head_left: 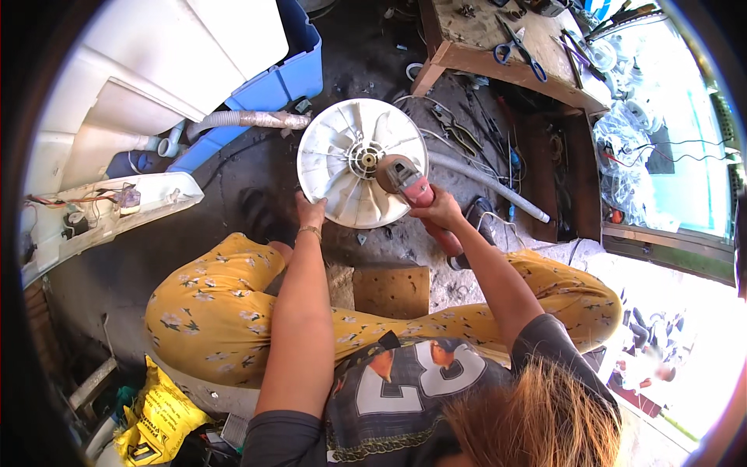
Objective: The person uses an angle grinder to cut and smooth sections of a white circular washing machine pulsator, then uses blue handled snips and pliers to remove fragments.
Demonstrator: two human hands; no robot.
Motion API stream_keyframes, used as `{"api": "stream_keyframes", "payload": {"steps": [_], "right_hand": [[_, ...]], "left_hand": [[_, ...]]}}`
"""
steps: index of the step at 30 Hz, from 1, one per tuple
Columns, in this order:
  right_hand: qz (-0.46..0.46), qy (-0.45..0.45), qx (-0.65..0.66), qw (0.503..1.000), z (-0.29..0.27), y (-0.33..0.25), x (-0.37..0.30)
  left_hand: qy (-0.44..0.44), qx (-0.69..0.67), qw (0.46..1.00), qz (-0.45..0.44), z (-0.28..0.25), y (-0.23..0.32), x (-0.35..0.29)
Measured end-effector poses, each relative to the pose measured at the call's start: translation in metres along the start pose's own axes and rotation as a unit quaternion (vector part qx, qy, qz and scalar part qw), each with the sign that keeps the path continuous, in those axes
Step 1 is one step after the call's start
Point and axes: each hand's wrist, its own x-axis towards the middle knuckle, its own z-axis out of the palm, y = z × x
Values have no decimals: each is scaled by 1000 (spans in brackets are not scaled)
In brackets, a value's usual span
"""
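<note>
Holding: a white ribbed plastic disc [359, 167], round, with radial fins and a metal hub at its centre, stood over the dark floor [257, 167] in front of the person's knees.
Left hand [310, 212]: fingers clamped on the lower left rim of the disc, a thin bracelet at the wrist.
Right hand [441, 212]: fingers wrapped tight around the body of a red angle grinder [414, 193], whose head lies against the disc just right of the hub.
Position of disc: between the two hands, tilted toward the camera, finned face up.
Seat: the person sits low with legs in yellow flowered trousers [210, 311] spread, a wooden block [391, 290] between the knees.
Left of disc: a grey corrugated hose [249, 119] running toward a blue plastic tub [288, 78]; a large white appliance housing [156, 70] beyond it.
Right of disc: a grey pipe [490, 185] lying slantwise on the floor, with loose wires and pliers near it.
Far side: a wooden worktop [498, 66] carrying blue-handled scissors [517, 50] and other small tools.
Lower left: a yellow printed bag [159, 420] on the floor.
</note>
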Motion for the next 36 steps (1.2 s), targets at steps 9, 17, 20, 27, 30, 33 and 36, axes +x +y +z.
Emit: {"api": "stream_keyframes", "payload": {"steps": [9, 17, 20, 27, 30, 33, 36], "right_hand": [[10, 34, 18, 999, -44, 32, -22], [-4, 86, 165, 983, -31, 32, -31], [4, 81, 223, 971, -14, 27, -29], [11, 55, 128, 990, 0, 6, -4], [-2, 54, 108, 993, 4, -11, 7], [1, 55, 116, 992, 5, -22, 15], [1, 43, 117, 992, 4, -29, 21]], "left_hand": [[-1, -146, 989, 17, 8, 50, 72], [-46, -168, 982, -65, 11, 89, 60], [119, -263, 951, -110, -2, 59, 28], [193, -362, 893, -184, 21, 50, -46], [171, -372, 905, -115, 15, 38, -41], [172, -380, 903, -105, 19, 29, -40], [185, -384, 896, -124, 23, 29, -44]]}}
